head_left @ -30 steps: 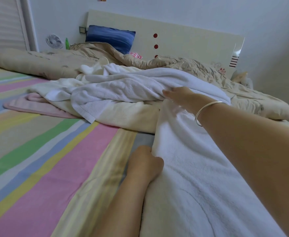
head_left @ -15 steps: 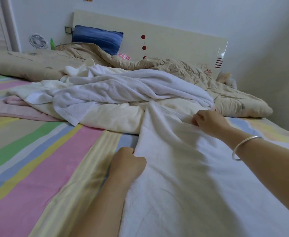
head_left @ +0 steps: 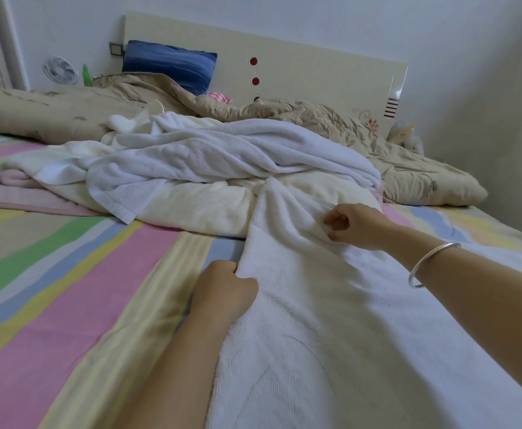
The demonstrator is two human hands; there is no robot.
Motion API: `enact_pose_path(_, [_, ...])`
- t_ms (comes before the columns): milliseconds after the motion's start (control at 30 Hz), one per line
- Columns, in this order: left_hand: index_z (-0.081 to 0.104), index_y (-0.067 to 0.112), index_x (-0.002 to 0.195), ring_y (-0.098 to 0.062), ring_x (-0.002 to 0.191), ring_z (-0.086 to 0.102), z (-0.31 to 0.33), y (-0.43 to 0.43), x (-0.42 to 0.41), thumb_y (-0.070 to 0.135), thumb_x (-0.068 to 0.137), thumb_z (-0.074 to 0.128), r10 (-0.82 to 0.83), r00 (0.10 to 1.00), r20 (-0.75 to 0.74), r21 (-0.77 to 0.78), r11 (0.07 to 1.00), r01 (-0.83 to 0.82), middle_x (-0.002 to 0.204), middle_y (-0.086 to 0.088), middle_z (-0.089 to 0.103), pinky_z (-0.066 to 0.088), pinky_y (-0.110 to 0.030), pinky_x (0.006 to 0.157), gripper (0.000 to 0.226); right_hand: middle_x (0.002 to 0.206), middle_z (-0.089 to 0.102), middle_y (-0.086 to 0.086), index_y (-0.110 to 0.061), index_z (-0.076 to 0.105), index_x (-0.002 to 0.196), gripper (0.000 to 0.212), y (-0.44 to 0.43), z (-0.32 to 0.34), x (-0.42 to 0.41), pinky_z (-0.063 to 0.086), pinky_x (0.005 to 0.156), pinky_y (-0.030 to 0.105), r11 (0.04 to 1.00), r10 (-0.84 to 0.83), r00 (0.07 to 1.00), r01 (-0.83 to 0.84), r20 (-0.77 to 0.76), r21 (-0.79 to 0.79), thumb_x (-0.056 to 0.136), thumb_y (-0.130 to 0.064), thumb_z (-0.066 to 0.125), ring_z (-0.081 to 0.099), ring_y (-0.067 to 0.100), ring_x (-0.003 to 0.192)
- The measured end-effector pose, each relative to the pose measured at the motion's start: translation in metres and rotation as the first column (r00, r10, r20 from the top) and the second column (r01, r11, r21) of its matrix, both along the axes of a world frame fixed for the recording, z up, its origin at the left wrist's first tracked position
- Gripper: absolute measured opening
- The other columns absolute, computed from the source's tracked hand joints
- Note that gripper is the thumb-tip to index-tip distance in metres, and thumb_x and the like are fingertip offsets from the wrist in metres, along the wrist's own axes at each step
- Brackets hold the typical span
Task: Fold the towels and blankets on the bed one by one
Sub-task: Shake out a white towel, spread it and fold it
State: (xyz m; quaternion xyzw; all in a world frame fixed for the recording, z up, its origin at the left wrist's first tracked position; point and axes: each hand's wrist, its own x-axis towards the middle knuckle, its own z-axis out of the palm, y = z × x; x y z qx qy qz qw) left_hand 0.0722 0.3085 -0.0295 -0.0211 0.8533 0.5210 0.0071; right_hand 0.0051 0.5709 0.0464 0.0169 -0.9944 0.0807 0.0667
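Note:
A white towel lies stretched toward me over the striped bed sheet. My left hand grips its left edge with curled fingers. My right hand, with a silver bangle on the wrist, pinches a fold of the same towel farther up. Beyond it lies a heap: another white towel, a cream blanket under it and a pink cloth at the left.
A beige quilt is bunched along the headboard, with a blue pillow behind it. A small white fan and a green bottle stand at the back left. The wall runs along the right.
My right hand has drawn back from the heap toward me and now pinches the towel closer in. The left hand keeps its grip on the towel's edge.

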Motion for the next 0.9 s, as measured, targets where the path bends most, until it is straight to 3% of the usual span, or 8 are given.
enact_pose_path(167, [0.070, -0.004, 0.095, -0.023, 0.071, 0.059, 0.001, 0.000, 0.000, 0.015, 0.085, 0.060, -0.005, 1.000, 0.007, -0.004, 1.000, 0.005, 0.094, -0.017, 0.072, 0.043, -0.028, 0.062, 0.023, 0.091, 0.061, -0.014, -0.029, 0.065, 0.100, 0.013, -0.009, -0.003, 0.001, 0.041, 0.094, 0.033, 0.999, -0.008, 1.000, 0.008, -0.002, 0.052, 0.089, -0.033, 0.060, 0.056, 0.014, 0.093])
enact_pose_path(333, [0.065, 0.011, 0.086, -0.024, 0.074, 0.061, 0.002, -0.001, 0.001, 0.015, 0.085, 0.060, -0.019, 1.000, -0.006, -0.005, 1.000, 0.019, 0.098, -0.017, 0.072, 0.044, -0.030, 0.064, 0.006, 0.080, 0.053, -0.008, -0.022, 0.052, 0.085, 0.021, -0.007, -0.004, 0.005, 0.036, 0.078, 0.031, 0.997, 0.001, 1.000, -0.003, 0.023, 0.071, 0.094, -0.041, 0.053, 0.048, 0.016, 0.078])
enact_pose_path(400, [0.064, 0.012, 0.085, -0.024, 0.074, 0.061, 0.002, -0.001, 0.001, 0.015, 0.086, 0.060, -0.019, 1.000, -0.013, -0.005, 1.000, 0.019, 0.098, -0.017, 0.072, 0.044, -0.030, 0.064, 0.005, 0.083, 0.056, -0.006, -0.021, 0.053, 0.088, 0.027, -0.007, -0.005, 0.004, 0.033, 0.079, 0.031, 0.997, 0.001, 0.999, -0.004, 0.037, 0.076, 0.096, -0.046, 0.046, 0.048, 0.015, 0.077])
enact_pose_path(500, [0.069, 0.005, 0.090, -0.022, 0.072, 0.059, 0.001, 0.000, 0.000, 0.015, 0.086, 0.060, -0.017, 1.000, -0.008, -0.004, 1.000, 0.017, 0.098, -0.018, 0.072, 0.043, -0.029, 0.063, 0.014, 0.091, 0.061, -0.002, -0.017, 0.060, 0.094, 0.038, -0.008, -0.005, 0.002, 0.031, 0.082, 0.033, 0.996, -0.008, 0.999, 0.005, 0.034, 0.086, 0.099, -0.047, 0.036, 0.049, 0.017, 0.084])
enact_pose_path(600, [0.070, -0.004, 0.098, -0.022, 0.070, 0.058, 0.000, 0.000, 0.000, 0.015, 0.086, 0.060, -0.014, 1.000, 0.002, 0.003, 1.000, 0.014, 0.094, -0.018, 0.072, 0.043, -0.029, 0.062, 0.025, 0.095, 0.065, -0.005, -0.022, 0.067, 0.096, 0.026, -0.007, -0.003, 0.001, 0.033, 0.084, 0.030, 0.995, -0.002, 1.000, 0.001, 0.014, 0.102, 0.095, -0.041, 0.049, 0.050, 0.015, 0.088])
enact_pose_path(733, [0.070, -0.005, 0.097, -0.022, 0.070, 0.058, -0.002, -0.001, -0.001, 0.015, 0.085, 0.060, -0.013, 1.000, 0.003, 0.008, 1.000, 0.013, 0.093, -0.018, 0.072, 0.043, -0.029, 0.062, 0.025, 0.095, 0.065, -0.006, -0.026, 0.065, 0.092, 0.009, -0.003, 0.005, -0.008, 0.045, 0.081, 0.034, 0.995, -0.083, 0.968, 0.068, -0.237, -0.071, 0.092, -0.033, 0.058, 0.054, 0.014, 0.085])
enact_pose_path(800, [0.070, -0.003, 0.097, -0.021, 0.069, 0.058, -0.002, -0.001, -0.001, 0.015, 0.085, 0.060, -0.012, 1.000, 0.003, 0.009, 1.000, 0.012, 0.092, -0.018, 0.072, 0.043, -0.029, 0.061, 0.024, 0.101, 0.062, -0.003, -0.025, 0.065, 0.092, 0.009, -0.003, 0.009, -0.015, 0.042, 0.076, 0.032, 0.983, -0.151, 0.923, 0.104, -0.353, -0.150, 0.092, -0.030, 0.059, 0.054, 0.016, 0.090])
enact_pose_path(900, [0.070, 0.003, 0.093, -0.020, 0.068, 0.056, -0.002, -0.001, -0.001, 0.016, 0.085, 0.060, -0.031, 0.999, 0.011, 0.010, 0.999, 0.031, 0.081, -0.010, 0.065, 0.042, -0.029, 0.061, 0.019, 0.106, 0.063, 0.001, -0.019, 0.067, 0.097, 0.015, -0.007, 0.007, -0.022, 0.036, 0.071, 0.028, 0.978, -0.196, 0.904, 0.149, -0.379, -0.149, 0.092, -0.030, 0.058, 0.057, 0.020, 0.098])
